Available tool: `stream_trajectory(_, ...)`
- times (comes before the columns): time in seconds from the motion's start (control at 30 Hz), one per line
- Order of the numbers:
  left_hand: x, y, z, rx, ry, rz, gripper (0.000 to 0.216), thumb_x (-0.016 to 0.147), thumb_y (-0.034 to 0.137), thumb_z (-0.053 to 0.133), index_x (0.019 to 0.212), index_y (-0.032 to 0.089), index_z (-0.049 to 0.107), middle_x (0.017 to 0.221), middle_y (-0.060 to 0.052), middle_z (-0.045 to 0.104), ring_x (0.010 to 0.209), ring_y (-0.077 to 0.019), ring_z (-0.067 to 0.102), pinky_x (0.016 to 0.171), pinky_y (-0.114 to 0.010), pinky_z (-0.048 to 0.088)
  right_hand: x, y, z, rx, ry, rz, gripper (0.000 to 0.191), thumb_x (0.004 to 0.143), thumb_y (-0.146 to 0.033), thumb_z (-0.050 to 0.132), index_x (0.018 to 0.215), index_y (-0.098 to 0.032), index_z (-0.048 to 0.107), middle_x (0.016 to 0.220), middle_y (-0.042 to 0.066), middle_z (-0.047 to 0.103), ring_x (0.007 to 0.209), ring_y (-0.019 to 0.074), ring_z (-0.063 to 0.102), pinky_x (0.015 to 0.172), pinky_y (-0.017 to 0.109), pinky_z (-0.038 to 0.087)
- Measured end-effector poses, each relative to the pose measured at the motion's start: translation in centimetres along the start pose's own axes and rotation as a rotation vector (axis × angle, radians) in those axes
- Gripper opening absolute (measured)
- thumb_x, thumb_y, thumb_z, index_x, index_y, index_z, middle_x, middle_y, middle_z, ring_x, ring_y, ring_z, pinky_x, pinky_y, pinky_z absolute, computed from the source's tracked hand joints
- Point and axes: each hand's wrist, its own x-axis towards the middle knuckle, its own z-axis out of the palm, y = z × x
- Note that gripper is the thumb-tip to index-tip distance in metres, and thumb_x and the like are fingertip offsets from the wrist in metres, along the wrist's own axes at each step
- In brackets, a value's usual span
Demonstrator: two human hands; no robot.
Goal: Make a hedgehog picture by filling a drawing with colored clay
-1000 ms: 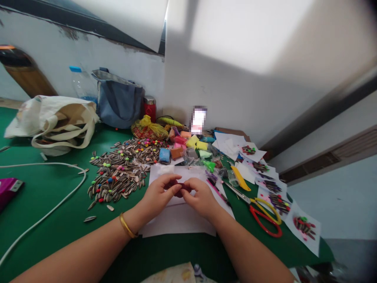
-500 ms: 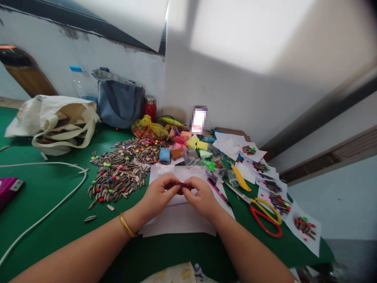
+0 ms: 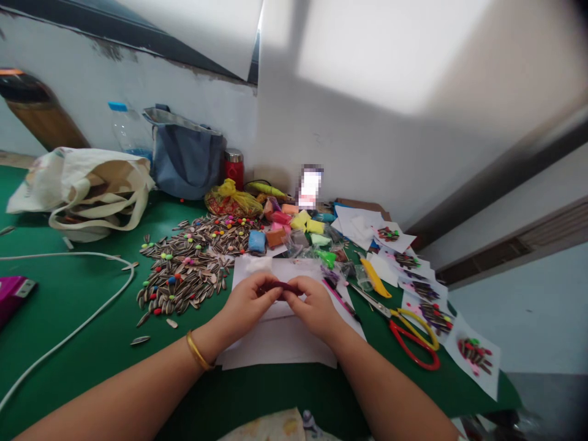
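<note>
The flat table with a matte green top (image 3: 82,306) fills the near and left part of the scene. Its far edge meets a white plastered wall (image 3: 68,79), which is scuffed below a dark slanted band (image 3: 138,30) at the top left. A brown rounded wooden panel (image 3: 41,122) stands at the far left. The walls meet in a vertical corner (image 3: 256,122) behind the table centre. A large pale patch of light (image 3: 390,49) lies high on the right wall. A dark diagonal strip (image 3: 496,184) crosses that wall. Below it, a brown slatted panel (image 3: 528,245) runs above a blue-grey surface (image 3: 528,318).
</note>
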Motion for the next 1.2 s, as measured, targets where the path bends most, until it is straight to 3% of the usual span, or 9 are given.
stream_trajectory(0.13,0.0,-0.11,-0.11,0.069,0.003,0.032,0.019,0.08,0.036,0.066,0.085,0.019,0.071,0.083,-0.004,0.071,0.078,-0.0194,0.065,0.072,-0.03,0.051,0.03,-0.06,0.09,-0.025,-0.005,-0.009,0.006,0.085,-0.02,0.064,0.086,-0.02,0.07,0.083,0.002,0.068,0.08,0.0176,0.061,0.073,0.029,0.044)
stream_trajectory(0.27,0.06,-0.11,-0.14,-0.003,0.025,-0.011,0.019,0.081,0.036,0.064,0.082,0.018,0.068,0.076,-0.002,0.069,0.072,-0.0181,0.065,0.068,-0.029,0.051,0.04,-0.08,-0.05,0.026,-0.025,-0.016,0.012,0.087,-0.022,0.063,0.094,-0.022,0.072,0.09,0.002,0.072,0.086,0.0182,0.063,0.078,0.029,0.046)
stream_trajectory(0.47,-0.05,0.0,0.06,0.015,0.031,0.031,0.025,0.077,0.035,0.071,0.095,0.018,0.07,0.092,-0.005,0.071,0.084,-0.0206,0.067,0.077,-0.032,0.054,-0.02,-0.28,-0.04,-0.064,-0.035,-0.031,0.012,0.085,-0.017,0.06,0.083,-0.02,0.071,0.079,0.002,0.068,0.077,0.0175,0.061,0.072,0.029,0.043)
stream_trajectory(0.57,-0.05,0.13,-0.05,-0.037,-0.001,-0.005,0.019,0.08,0.035,0.068,0.084,0.017,0.069,0.08,-0.004,0.069,0.074,-0.0183,0.066,0.07,-0.031,0.054,-0.1,-0.23,-0.11,-0.063,-0.033,-0.054,0.011,0.086,-0.021,0.061,0.089,-0.022,0.071,0.086,0.002,0.07,0.082,0.0183,0.062,0.075,0.03,0.045)
stream_trajectory(0.67,0.13,0.44,-0.23,-0.202,0.121,-0.082,0.022,0.08,0.038,0.068,0.086,0.017,0.066,0.077,-0.002,0.068,0.071,-0.0166,0.065,0.068,-0.029,0.054,-0.12,0.12,-0.43,0.034,0.069,-0.054,0.021,0.095,-0.031,0.053,0.105,-0.022,0.069,0.095,0.005,0.071,0.088,0.0191,0.064,0.08,0.032,0.047)
stream_trajectory(0.77,0.31,0.69,-0.23,-0.336,0.222,-0.113,0.026,0.079,0.039,0.07,0.091,0.017,0.063,0.081,-0.001,0.067,0.074,-0.0153,0.064,0.068,-0.027,0.053,-0.11,0.44,-0.65,0.108,0.165,-0.026,0.03,0.1,-0.035,0.042,0.108,-0.02,0.067,0.089,0.005,0.069,0.086,0.0188,0.064,0.081,0.033,0.048)
stream_trajectory(1.0,-0.08,0.34,0.38,-0.343,0.095,-0.122,0.028,0.076,0.034,0.073,0.094,0.016,0.063,0.089,-0.003,0.069,0.081,-0.0171,0.065,0.076,-0.03,0.053,-0.15,-0.01,0.14,0.025,-0.005,-0.039,0.02,0.09,-0.037,0.064,0.102,-0.022,0.068,0.094,0.004,0.068,0.086,0.019,0.06,0.077,0.031,0.046)
stream_trajectory(1.2,-0.17,0.19,0.33,-0.139,0.071,-0.04,0.029,0.076,0.036,0.072,0.097,0.018,0.068,0.093,-0.006,0.07,0.087,-0.0208,0.066,0.077,-0.033,0.055,0.0,0.23,0.26,-0.02,0.045,-0.024,0.008,0.088,-0.022,0.061,0.088,-0.02,0.068,0.083,0.002,0.067,0.079,0.017,0.06,0.073,0.029,0.044)
